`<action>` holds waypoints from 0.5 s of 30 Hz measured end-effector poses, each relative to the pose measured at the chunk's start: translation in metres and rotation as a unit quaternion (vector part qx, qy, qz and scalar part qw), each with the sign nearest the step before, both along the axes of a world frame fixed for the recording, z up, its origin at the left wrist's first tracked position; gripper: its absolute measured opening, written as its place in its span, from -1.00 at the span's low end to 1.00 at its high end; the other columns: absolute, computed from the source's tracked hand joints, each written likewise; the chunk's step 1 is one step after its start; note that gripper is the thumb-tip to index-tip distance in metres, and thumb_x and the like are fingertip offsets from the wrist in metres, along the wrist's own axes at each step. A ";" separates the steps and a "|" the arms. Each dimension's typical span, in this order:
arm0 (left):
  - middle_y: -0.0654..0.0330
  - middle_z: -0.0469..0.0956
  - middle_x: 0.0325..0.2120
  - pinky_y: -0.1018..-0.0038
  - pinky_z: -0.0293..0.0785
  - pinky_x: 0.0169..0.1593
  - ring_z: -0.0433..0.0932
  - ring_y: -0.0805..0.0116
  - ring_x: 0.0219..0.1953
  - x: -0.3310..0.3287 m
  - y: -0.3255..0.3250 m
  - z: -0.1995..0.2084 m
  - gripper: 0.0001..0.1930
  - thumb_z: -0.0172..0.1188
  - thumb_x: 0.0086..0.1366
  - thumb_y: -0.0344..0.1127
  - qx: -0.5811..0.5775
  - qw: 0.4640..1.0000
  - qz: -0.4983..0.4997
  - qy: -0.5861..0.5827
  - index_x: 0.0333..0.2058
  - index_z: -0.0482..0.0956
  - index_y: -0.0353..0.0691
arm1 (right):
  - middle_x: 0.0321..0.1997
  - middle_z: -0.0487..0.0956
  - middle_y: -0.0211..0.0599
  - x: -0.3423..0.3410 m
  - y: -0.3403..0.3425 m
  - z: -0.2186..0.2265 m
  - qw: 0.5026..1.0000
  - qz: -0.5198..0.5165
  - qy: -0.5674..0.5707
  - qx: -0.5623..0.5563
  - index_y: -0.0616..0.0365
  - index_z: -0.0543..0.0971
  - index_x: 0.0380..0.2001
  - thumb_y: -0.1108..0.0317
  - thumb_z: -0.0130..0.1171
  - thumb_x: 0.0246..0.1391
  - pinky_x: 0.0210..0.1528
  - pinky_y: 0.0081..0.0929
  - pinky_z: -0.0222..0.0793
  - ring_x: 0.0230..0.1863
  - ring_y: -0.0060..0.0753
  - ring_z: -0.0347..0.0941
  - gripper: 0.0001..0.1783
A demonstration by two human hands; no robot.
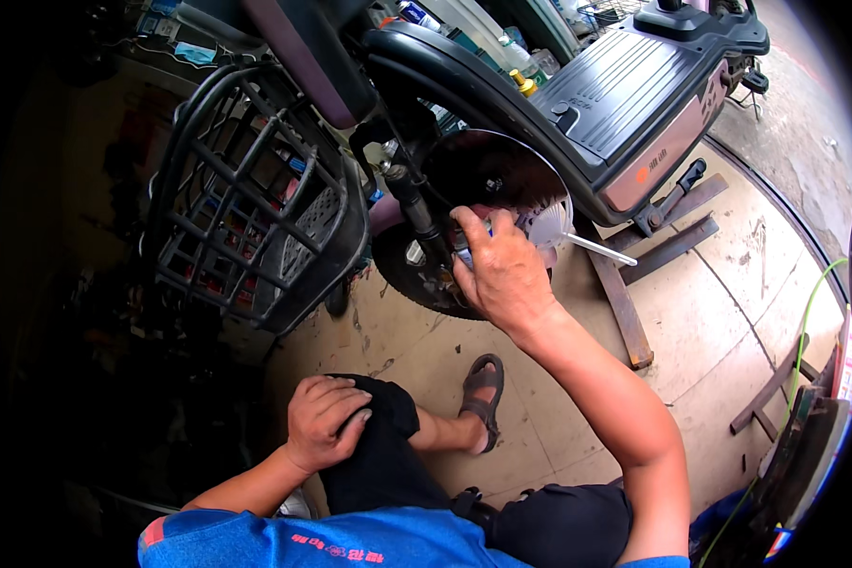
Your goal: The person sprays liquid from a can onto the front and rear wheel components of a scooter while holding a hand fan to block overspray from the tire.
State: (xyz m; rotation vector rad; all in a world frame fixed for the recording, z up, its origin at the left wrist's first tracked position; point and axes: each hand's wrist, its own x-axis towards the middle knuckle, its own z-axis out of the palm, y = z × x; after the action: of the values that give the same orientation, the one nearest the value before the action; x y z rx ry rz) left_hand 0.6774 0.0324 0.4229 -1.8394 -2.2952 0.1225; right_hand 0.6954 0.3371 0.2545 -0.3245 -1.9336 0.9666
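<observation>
My right hand (509,275) is beside the front fork (413,206) of a scooter, its fingers curled round something mostly hidden. Bits of blue and white show by the fingertips; I cannot tell what it is. A thin white rod (601,249) sticks out to the right from behind the hand; whether the hand holds it is unclear. Just beyond the fingers is a round, dark, shiny disc (502,166) at the front wheel. Part of the black tyre (398,276) shows below the fork. My left hand (327,421) lies over my left knee, fingers laid across it, holding nothing.
A black basket (256,204) hangs left of the fork. The scooter's ribbed footboard (606,90) is at the upper right, above a rusty metal stand (625,312) on the tiled floor. A green cable (805,327) runs along the right side. Bottles (525,83) stand behind the scooter.
</observation>
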 end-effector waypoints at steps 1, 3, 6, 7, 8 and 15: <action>0.13 0.79 -0.25 0.12 0.57 0.09 0.76 0.06 -0.07 0.000 -0.001 0.000 -0.74 0.46 0.10 -0.43 -0.001 1.000 0.002 -0.001 -0.18 0.77 -0.18 | 0.07 0.52 0.12 0.002 -0.002 -0.002 1.000 0.001 -0.010 -0.003 -0.06 0.43 0.37 0.28 0.47 0.17 -0.08 -0.01 0.65 -0.10 0.23 0.65 -0.28; 0.14 0.79 -0.25 0.13 0.57 0.09 0.76 0.06 -0.07 0.001 -0.003 0.000 -0.75 0.46 0.10 -0.44 0.001 1.000 0.008 -0.002 -0.19 0.77 -0.18 | 0.05 0.51 0.13 0.009 -0.006 -0.007 1.000 0.002 -0.029 -0.004 -0.03 0.45 0.37 0.32 0.48 0.14 -0.07 -0.06 0.65 -0.09 0.19 0.64 -0.27; 0.15 0.79 -0.25 0.14 0.57 0.10 0.77 0.07 -0.07 0.002 -0.009 0.002 -0.76 0.46 0.10 -0.43 0.000 1.000 0.010 0.002 -0.20 0.77 -0.16 | 0.05 0.51 0.15 0.016 -0.007 -0.006 1.000 -0.015 0.011 0.009 -0.05 0.44 0.37 0.32 0.47 0.15 -0.07 -0.05 0.64 -0.10 0.20 0.64 -0.27; 0.15 0.79 -0.25 0.14 0.57 0.10 0.77 0.07 -0.07 0.001 -0.009 0.002 -0.76 0.46 0.10 -0.43 0.003 1.000 0.006 0.004 -0.20 0.77 -0.16 | 0.05 0.51 0.15 0.016 -0.004 -0.001 1.000 -0.011 0.017 0.012 -0.05 0.44 0.37 0.32 0.47 0.15 -0.07 -0.05 0.65 -0.09 0.20 0.64 -0.27; 0.15 0.79 -0.25 0.14 0.57 0.10 0.77 0.07 -0.07 -0.001 -0.010 0.002 -0.76 0.46 0.10 -0.43 0.006 1.000 0.003 0.006 -0.20 0.77 -0.16 | 0.04 0.51 0.15 0.014 0.000 0.005 1.000 -0.007 0.023 0.015 -0.06 0.44 0.38 0.32 0.47 0.15 -0.07 -0.04 0.65 -0.09 0.20 0.63 -0.27; 0.19 0.80 -0.24 0.15 0.59 0.12 0.76 0.13 -0.05 -0.003 -0.020 0.003 -0.79 0.49 0.13 -0.38 0.031 0.999 -0.005 -0.008 -0.22 0.78 -0.15 | 0.02 0.51 0.14 0.003 0.001 0.029 0.997 -0.003 -0.063 0.048 -0.07 0.45 0.37 0.33 0.47 0.15 -0.03 0.00 0.65 -0.08 0.27 0.63 -0.28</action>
State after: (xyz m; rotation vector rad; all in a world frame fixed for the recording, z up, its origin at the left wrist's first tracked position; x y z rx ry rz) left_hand 0.6742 0.0123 0.4257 -1.8273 -2.2743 0.0351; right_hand 0.6981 0.3382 0.2839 -0.3422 -2.0861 0.8631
